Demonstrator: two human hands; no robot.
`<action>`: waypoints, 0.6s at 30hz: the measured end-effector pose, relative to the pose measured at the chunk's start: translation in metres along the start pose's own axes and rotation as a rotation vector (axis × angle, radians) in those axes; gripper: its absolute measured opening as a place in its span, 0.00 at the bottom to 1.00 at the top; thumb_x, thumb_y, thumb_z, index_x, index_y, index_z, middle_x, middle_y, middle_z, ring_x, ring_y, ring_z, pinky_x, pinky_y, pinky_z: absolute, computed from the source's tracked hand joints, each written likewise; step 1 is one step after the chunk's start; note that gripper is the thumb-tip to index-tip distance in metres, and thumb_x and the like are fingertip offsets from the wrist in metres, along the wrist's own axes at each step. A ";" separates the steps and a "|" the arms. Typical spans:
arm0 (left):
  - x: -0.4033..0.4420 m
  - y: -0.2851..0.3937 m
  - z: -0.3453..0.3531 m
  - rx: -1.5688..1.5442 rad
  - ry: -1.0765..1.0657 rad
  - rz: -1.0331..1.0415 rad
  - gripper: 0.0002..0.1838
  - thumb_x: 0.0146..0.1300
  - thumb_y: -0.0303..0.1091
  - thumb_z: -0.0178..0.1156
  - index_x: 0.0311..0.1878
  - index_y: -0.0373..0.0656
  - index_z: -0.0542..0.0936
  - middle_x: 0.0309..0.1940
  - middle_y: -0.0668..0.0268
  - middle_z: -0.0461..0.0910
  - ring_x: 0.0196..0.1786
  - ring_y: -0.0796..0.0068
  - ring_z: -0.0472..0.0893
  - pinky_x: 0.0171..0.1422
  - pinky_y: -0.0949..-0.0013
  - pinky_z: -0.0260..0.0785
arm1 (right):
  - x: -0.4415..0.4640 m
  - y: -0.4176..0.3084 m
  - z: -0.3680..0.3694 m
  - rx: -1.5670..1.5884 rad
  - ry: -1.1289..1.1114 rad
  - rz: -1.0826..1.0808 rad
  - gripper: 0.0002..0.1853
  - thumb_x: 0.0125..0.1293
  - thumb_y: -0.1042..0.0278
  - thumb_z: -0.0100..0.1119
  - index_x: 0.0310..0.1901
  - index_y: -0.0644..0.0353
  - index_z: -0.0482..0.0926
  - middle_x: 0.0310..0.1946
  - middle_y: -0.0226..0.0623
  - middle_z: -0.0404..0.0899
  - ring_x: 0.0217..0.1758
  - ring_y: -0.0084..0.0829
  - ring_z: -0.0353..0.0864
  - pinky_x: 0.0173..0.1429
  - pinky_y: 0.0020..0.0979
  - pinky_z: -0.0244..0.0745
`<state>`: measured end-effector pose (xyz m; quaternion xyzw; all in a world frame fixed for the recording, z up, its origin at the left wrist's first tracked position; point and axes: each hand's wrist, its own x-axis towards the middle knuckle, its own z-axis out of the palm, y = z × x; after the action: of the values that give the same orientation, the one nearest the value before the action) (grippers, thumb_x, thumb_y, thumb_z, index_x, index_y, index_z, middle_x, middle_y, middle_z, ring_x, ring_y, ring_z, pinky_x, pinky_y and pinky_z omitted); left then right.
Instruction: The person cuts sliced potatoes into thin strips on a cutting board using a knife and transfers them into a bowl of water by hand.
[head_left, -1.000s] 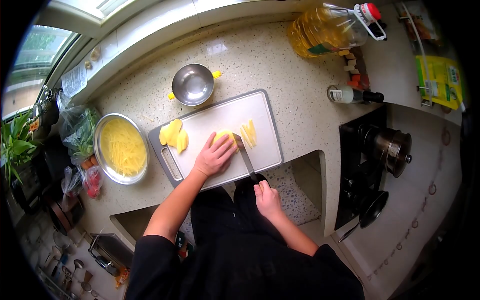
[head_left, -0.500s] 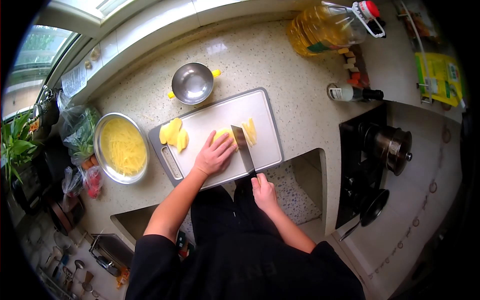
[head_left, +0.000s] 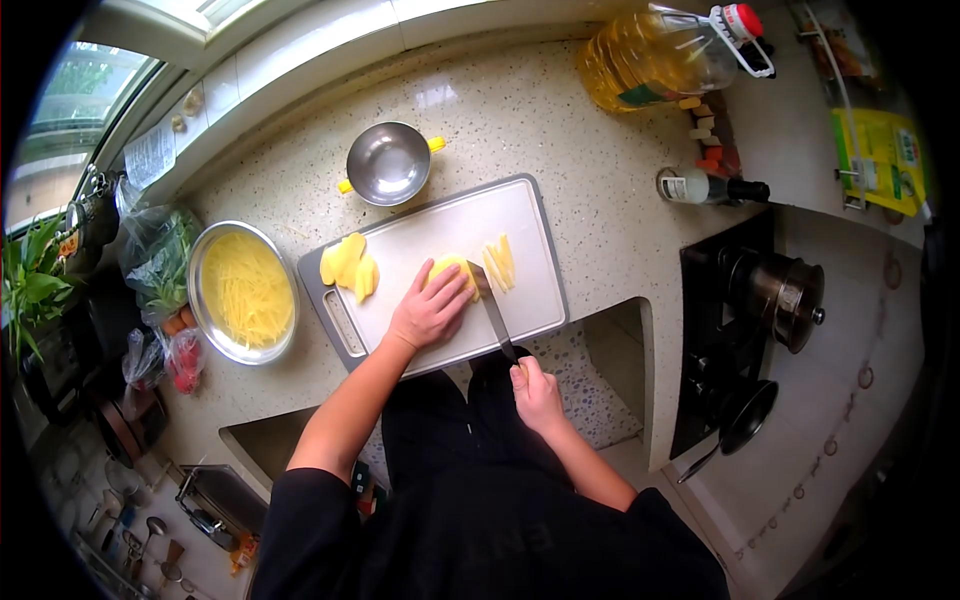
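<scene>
Only the letters "ENT" can be made out, set dark on dark across the front of the black shirt [head_left: 440,530] (faint enough to be missed at first glance). Small print is borne by the pale sheet [head_left: 150,155] on the left and by the yellow packet [head_left: 880,160] on the right, but it cannot be read. Nor can any wording be deciphered on the white label [head_left: 675,188] of the dark-necked bottle [head_left: 706,188].

Speckled counter [head_left: 500,110] — 1 cutting board [head_left: 395,250], 1 small bowl [head_left: 388,165], 1 wide bowl [head_left: 243,355], 1 jug [head_left: 650,60]
</scene>
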<state>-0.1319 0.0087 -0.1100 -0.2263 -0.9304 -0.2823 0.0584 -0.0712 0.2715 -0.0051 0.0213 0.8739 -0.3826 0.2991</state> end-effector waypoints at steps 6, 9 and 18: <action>0.000 0.000 0.001 0.006 0.008 0.000 0.26 0.58 0.32 0.72 0.62 0.48 0.85 0.64 0.61 0.82 0.73 0.57 0.78 0.84 0.36 0.60 | -0.001 -0.004 -0.002 -0.004 0.020 -0.023 0.18 0.83 0.51 0.53 0.50 0.61 0.77 0.34 0.55 0.86 0.41 0.63 0.86 0.43 0.55 0.80; 0.000 0.001 0.002 0.008 0.010 0.000 0.26 0.58 0.33 0.72 0.62 0.48 0.85 0.64 0.61 0.82 0.73 0.57 0.78 0.83 0.36 0.60 | -0.001 -0.006 -0.002 -0.008 0.017 -0.012 0.17 0.83 0.52 0.54 0.49 0.61 0.77 0.35 0.55 0.86 0.41 0.63 0.86 0.43 0.56 0.80; 0.001 0.000 0.001 0.004 0.006 0.003 0.25 0.58 0.33 0.72 0.61 0.48 0.86 0.64 0.61 0.83 0.73 0.57 0.78 0.84 0.36 0.60 | 0.008 -0.011 0.007 -0.124 0.019 0.048 0.17 0.81 0.51 0.55 0.48 0.60 0.76 0.34 0.54 0.87 0.40 0.63 0.86 0.41 0.60 0.79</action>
<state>-0.1328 0.0092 -0.1106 -0.2267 -0.9305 -0.2811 0.0622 -0.0770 0.2571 -0.0057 0.0274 0.8979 -0.3200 0.3009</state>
